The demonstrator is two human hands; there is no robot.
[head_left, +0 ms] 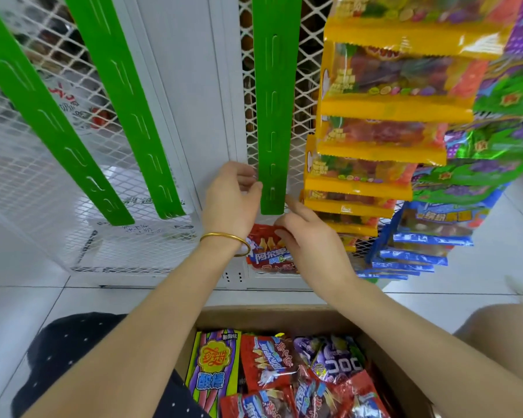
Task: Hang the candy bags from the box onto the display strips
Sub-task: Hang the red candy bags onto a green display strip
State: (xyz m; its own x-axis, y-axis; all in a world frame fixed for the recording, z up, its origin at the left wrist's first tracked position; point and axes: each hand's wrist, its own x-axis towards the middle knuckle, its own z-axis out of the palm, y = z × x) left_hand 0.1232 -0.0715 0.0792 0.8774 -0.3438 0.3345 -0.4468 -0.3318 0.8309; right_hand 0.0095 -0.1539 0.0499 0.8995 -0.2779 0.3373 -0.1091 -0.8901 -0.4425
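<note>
Three green display strips hang on the white mesh rack; the rightmost one (274, 122) is bare. My left hand (231, 200) pinches the lower end of that strip between thumb and fingers. My right hand (308, 239) holds a red candy bag (266, 251) by its top edge just below the strip's bottom end. The cardboard box (254, 316) lies below my arms, with several red, purple and green candy bags (272, 369) inside.
Two more bare green strips (127, 116) hang to the left. To the right hang filled strips of yellow bags (384, 107), green-purple bags (495, 140) and blue bags (423, 239). My knees flank the box on a white tiled floor.
</note>
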